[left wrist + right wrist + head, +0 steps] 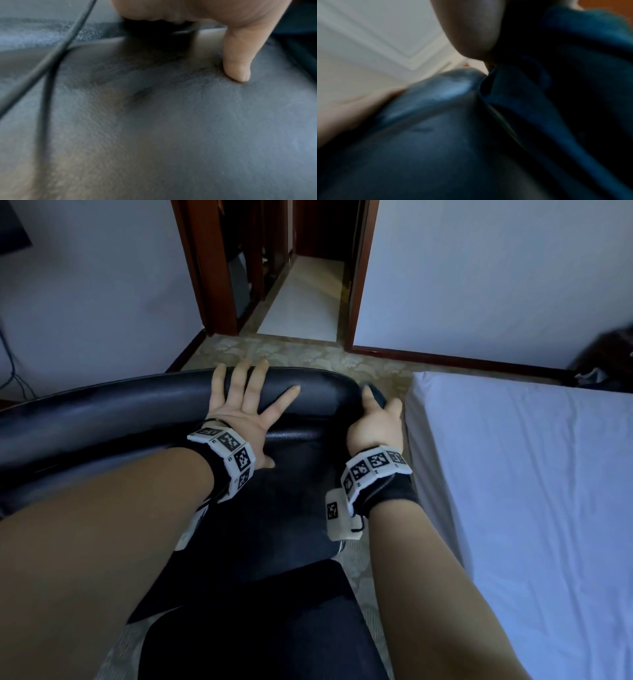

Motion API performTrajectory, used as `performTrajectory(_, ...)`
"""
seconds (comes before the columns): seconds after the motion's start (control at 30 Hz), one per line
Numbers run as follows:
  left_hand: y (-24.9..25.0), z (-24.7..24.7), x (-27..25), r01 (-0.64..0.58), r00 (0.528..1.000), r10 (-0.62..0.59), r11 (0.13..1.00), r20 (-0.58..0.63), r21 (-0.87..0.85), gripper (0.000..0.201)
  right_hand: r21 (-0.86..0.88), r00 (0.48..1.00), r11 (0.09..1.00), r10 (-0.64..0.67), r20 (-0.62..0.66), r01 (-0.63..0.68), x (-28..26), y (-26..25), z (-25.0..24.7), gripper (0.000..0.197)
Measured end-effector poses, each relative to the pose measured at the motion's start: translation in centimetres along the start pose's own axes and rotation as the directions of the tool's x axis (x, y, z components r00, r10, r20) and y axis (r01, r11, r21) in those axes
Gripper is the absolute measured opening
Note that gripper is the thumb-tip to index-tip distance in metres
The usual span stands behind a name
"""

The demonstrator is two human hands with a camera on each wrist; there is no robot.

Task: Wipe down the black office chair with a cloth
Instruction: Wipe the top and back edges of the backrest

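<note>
Bed (pixel 513 474) (white sheet) crowds chair (pixel 137 405) beside right hand (pixel 375 426).

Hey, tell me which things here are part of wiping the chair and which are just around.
Part of the job:
- black office chair, its backrest top
- blue cloth, gripped by the right hand at the backrest's right end
- left hand, spread flat on the backrest

Just around:
- bed with white sheet
- open doorway
- patterned floor
- cables by the left wall

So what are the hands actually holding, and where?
The right hand grips a bunched dark blue cloth against the chair's backrest corner; the left hand just presses flat.
</note>
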State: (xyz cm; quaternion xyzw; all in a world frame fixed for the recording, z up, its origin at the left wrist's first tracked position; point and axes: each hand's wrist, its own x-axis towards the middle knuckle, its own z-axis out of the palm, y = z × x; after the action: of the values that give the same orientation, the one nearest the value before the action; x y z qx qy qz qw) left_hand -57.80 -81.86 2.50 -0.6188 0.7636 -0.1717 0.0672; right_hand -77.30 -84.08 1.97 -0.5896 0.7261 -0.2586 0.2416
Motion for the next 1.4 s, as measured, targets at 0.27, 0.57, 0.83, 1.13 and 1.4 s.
performTrajectory(0.27,0.0,0.4,0.3,-0.012,1.0,0.012,1.0,-0.005,-0.019,0.125,0.116,0.973,0.975,-0.168,-0.157,0.188,-1.6,-0.3,0.3,0.059)
performTrajectory(0.57,0.0,0.4,0.3,-0.019,1.0,0.019,1.0,-0.016,-0.017,0.124,-0.018,0.97,0.976,-0.22,-0.105,0.219,0.1,-2.0,1.5,0.069)
performTrajectory(0.83,-0.3,0.4,-0.1,-0.074,0.997,0.075,0.997,-0.03,0.023,0.122,0.128,0.984,0.983,-0.113,-0.138,0.131,-1.5,4.6,1.8,0.053)
performTrajectory(1.13,1.3,1.9,-0.7,-0.412,0.91,0.412,0.887,0.047,0.21,0.091,0.032,0.884,0.899,-0.422,-0.201,0.436,-2.3,4.6,4.5,0.049)
performTrajectory(1.4,1.3,2.7,0.1,-0.404,0.911,0.412,0.887,0.013,0.224,0.097,0.131,0.984,0.976,-0.175,-0.01,0.175,-4.8,9.3,8.9,0.044)
